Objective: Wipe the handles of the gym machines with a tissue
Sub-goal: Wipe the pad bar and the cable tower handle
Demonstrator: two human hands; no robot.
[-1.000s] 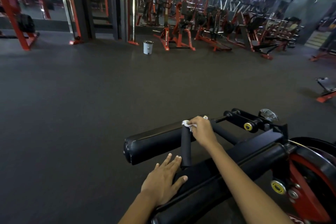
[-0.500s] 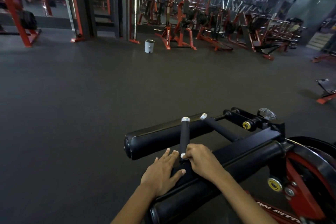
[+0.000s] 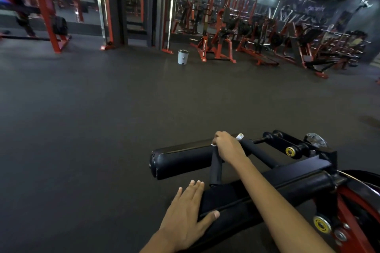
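Atop the black gym machine, right hand [image 3: 228,147] curled round the upper end of the near foam handle [image 3: 216,170], sliver of white tissue [image 3: 213,145] under its fingers, left hand [image 3: 188,211] flat, fingers straight, on the black pad [image 3: 236,197].

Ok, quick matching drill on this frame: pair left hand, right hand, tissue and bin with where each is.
1 left hand
2 right hand
3 tissue
4 bin

a on the floor far across the gym
b gripping the top of the near handle
c flat on the black pad
d peeking out under the gripping fingers

Pairs: 1-c, 2-b, 3-d, 4-a
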